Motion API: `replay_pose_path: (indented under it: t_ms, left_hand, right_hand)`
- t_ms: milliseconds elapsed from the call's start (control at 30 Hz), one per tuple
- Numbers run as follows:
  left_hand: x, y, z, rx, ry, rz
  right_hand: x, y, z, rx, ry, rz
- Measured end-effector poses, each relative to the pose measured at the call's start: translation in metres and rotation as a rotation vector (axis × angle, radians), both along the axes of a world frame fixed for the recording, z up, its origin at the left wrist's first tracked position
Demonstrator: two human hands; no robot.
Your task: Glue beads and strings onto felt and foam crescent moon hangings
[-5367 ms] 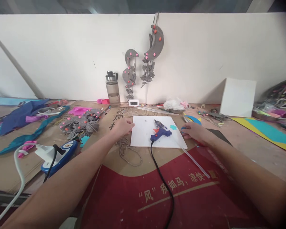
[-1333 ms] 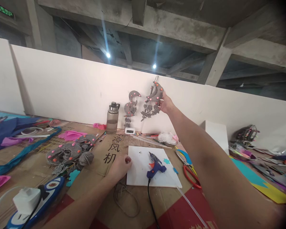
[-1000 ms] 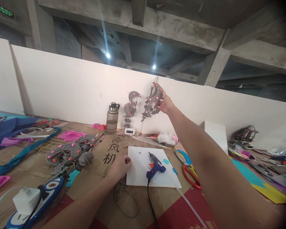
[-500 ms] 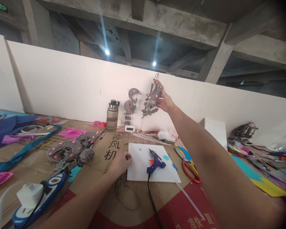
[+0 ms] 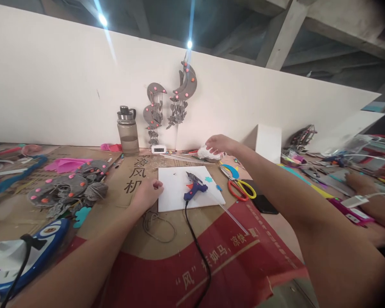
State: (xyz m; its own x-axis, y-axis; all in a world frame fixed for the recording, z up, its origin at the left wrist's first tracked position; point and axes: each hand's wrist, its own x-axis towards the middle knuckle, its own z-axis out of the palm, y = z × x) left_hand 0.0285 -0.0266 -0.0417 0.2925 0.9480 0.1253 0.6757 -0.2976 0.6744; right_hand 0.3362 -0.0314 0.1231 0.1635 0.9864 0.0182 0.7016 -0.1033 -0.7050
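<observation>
Hands of the person at the table: two, one left (image 5: 149, 191), one right (image 5: 223, 143). Glue gun (image 5: 197, 191): one. Flat white board (image 5: 171, 194): one. Drinking bottle (image 5: 128, 136): one. Digital clock (image 5: 158, 149): one. Scissors (image 5: 233, 181): one pair, with one red handle and one yellow. Black phone (image 5: 265, 204): one. Hanging ornaments (image 5: 191, 87), by my count: two. Teal flower cut-outs (image 5: 208, 179): two. Yarn ball (image 5: 95, 191): one. Blue power strip (image 5: 56, 235): one. Ceiling lights (image 5: 189, 44) I see: two.
</observation>
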Motion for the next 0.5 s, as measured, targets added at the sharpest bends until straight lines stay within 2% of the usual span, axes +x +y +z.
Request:
replay_pose_path:
  t_ms: [133,300,400,500]
  left_hand:
    - [0.0,-0.002,0.005,-0.022,-0.01,0.011]
    - [-0.003,-0.004,0.014,-0.012,-0.236,0.075]
    - [-0.011,-0.003,0.03,0.03,-0.443,0.197]
    - [-0.027,0.001,0.055,0.127,-0.683,0.27]
  right_hand:
    - [0.028,-0.041,-0.041,-0.2,-0.248,0.109]
    - [0.039,-0.067,-0.088,-0.26,-0.369,0.171]
    - [0.037,-0.073,-0.104,-0.26,-0.38,0.204]
    - [0.035,-0.077,-0.108,-0.234,-0.391,0.21]
